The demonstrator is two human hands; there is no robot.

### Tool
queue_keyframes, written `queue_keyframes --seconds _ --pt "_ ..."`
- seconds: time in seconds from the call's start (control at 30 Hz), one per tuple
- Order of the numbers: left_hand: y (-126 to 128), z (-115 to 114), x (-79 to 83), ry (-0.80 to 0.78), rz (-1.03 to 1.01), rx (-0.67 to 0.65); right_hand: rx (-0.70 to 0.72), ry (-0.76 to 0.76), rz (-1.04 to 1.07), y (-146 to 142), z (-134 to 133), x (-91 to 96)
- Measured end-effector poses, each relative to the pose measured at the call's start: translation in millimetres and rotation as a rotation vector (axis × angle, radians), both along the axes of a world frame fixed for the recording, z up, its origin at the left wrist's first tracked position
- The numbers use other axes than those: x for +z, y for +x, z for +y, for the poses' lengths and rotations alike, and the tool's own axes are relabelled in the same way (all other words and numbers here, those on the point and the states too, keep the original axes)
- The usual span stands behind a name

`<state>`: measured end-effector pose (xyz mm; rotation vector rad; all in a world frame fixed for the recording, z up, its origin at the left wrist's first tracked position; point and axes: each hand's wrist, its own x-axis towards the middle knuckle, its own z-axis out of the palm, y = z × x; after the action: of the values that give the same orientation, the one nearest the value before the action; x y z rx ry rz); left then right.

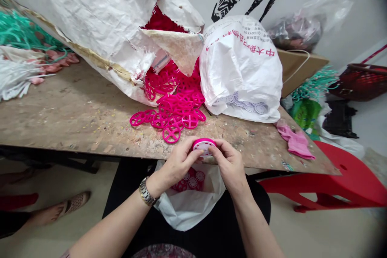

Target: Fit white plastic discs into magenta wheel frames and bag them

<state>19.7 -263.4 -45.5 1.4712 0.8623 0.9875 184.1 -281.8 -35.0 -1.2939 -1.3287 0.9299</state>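
Both my hands pinch a small round pink and white plastic disc (203, 145) just over the near edge of the worn table (75, 117). My left hand (175, 165), with a wristwatch, grips its left side. My right hand (229, 164) grips its right side, fingers closed on it. Below the hands, a white bag (187, 205) in my lap holds several assembled pink and white discs. A heap of pink spoked plastic wheels (172, 109) lies on the table just beyond my hands, spilling from a torn white woven sack (99, 20).
A white plastic bag (242, 64) with pale wheels stands right of the heap. A pink cloth (294, 141) lies near the table's right corner. A red plastic stool (341, 181) stands at right. Green and white plastic pieces (21, 44) lie far left. Another person's sandalled foot (60, 209) is at lower left.
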Motion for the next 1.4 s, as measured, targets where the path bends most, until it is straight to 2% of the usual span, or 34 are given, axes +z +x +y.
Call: queue_keyframes --seconds 0.07,0.13,0.3,0.4,0.5,0.63,0.83,1.0,1.13,1.3,1.4 --pt "1 -3 -1.7 0.113 0.099 0.052 -0.027 0.02 -0.047 -2 -3 0.4" --pt "2 -4 -4.0 0.136 0.129 0.079 -0.045 0.021 -0.069 -3 -5 0.2" --pt "3 -3 -2.2 0.121 0.162 0.087 -0.042 -0.055 0.041 -6 -3 -5.6" --pt "0 0 2.7 0.091 0.2 0.004 -0.057 -0.087 0.109 -5 1 -11.9" --pt "0 0 2.3 -0.015 0.146 -0.071 -0.053 -0.093 0.152 -4 2 -15.0" --pt "2 -3 -4.6 -0.084 0.033 -0.023 0.028 -0.083 0.171 -6 -3 -12.1" --pt "4 -7 -6.5 -0.036 0.012 -0.002 -0.012 -0.052 0.146 -10 -10 -9.7" --pt "0 -3 -2.7 -0.054 0.076 -0.059 0.06 -0.089 0.142 -5 -6 -9.3" --pt "-3 -2 0.1 0.011 0.182 -0.14 0.006 -0.04 0.028 -4 -6 -9.2" --pt "-1 -4 0.7 0.253 0.27 -0.02 -0.042 0.014 0.0 -10 -11 -12.4" --pt "-2 -5 1.8 0.284 0.281 -0.019 -0.045 0.007 0.008 -9 -12 -13.8"
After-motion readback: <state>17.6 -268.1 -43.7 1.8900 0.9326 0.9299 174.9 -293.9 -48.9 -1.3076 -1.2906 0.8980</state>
